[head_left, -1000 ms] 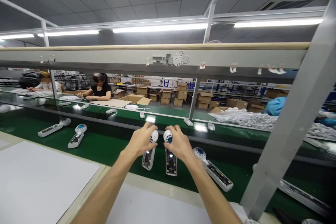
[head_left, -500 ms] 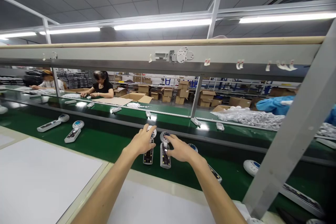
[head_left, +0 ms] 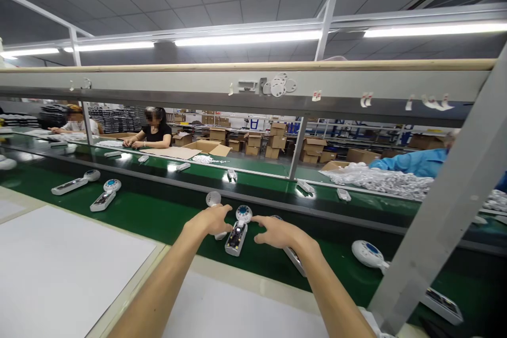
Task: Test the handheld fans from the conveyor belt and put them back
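My left hand, thumb and forefinger apart, is over a white handheld device; its round head shows beyond the knuckles, and most of its handle is hidden. Between my hands lies a second device with a round, blue-marked head and an uncovered handle showing dark electronics. My right hand is open just right of that head, with its forefinger pointing at it and a small gap between. Partly behind my right hand and wrist lies another device.
The green belt carries more devices left and right. White sheets cover the near table. A slanted metal post stands at right. Beyond the far belt with small white parts sit co-workers.
My right hand has come off the middle device, and its fingers are spread. The devices on the near belt have shifted left, the middle one turning slightly. Far-belt parts have moved right.
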Available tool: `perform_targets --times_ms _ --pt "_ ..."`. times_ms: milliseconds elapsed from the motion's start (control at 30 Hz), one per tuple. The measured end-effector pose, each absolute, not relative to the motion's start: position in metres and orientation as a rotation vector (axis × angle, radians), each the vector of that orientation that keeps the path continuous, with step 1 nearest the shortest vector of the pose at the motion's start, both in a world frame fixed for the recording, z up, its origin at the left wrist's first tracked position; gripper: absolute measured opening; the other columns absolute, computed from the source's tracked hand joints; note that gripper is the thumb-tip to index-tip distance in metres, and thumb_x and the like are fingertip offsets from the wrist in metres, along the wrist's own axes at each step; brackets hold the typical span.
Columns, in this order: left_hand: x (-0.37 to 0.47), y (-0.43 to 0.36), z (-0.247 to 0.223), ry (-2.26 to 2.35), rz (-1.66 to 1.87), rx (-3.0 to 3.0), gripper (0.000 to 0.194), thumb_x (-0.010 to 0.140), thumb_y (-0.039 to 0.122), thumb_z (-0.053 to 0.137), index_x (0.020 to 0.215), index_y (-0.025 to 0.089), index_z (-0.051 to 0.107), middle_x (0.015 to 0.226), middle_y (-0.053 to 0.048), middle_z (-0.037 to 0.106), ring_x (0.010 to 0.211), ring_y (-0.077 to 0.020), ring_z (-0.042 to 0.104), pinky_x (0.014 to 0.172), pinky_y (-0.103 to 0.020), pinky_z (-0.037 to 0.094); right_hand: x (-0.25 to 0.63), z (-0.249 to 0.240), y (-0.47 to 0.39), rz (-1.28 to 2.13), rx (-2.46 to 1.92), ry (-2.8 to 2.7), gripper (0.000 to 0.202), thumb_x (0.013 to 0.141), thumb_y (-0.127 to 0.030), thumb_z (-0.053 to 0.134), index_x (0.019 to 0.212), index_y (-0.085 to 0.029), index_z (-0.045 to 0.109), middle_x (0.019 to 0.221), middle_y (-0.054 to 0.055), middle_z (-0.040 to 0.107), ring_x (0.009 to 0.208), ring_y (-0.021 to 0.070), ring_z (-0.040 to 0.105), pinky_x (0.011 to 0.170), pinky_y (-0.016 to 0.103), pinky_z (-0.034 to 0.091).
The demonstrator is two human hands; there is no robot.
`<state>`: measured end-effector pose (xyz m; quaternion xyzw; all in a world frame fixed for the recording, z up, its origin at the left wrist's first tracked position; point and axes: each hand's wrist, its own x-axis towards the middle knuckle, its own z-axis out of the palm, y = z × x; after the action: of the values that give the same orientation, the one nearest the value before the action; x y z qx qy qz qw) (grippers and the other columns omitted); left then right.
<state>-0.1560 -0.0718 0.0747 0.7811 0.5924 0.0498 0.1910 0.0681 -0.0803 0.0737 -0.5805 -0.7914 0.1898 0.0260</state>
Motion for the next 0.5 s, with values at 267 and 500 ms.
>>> perform_targets --times_ms 267,500 --pt "-0.153 -0.085 0.089 1.613 0.119 2.186 0.067 0.093 0.042 0.061 0.151 0.023 0.036 0.146 -0.015 0.047 0.126 -0.0299 0.054 0.100 -0.050 0.050 0.087 0.069 -0.064 0.455 -2.252 -2.263 0.046 0.089 -0.032 0.069 0.129 -0.014 0.058 0.131 0.014 0.060 0.117 0.0283 0.060 0.100 0.049 0.047" --pt "-0.150 -0.097 0.099 1.624 0.112 2.192 0.067 0.093 0.040 0.059 0.153 0.021 0.034 0.149 -0.016 0.044 0.131 -0.0318 0.050 0.104 -0.053 0.045 0.092 0.039 -0.056 0.711 -2.424 -2.114 0.020 0.085 -0.024 0.075 0.099 -0.012 0.066 0.097 0.004 0.068 0.089 0.0191 0.067 0.083 0.039 0.056"
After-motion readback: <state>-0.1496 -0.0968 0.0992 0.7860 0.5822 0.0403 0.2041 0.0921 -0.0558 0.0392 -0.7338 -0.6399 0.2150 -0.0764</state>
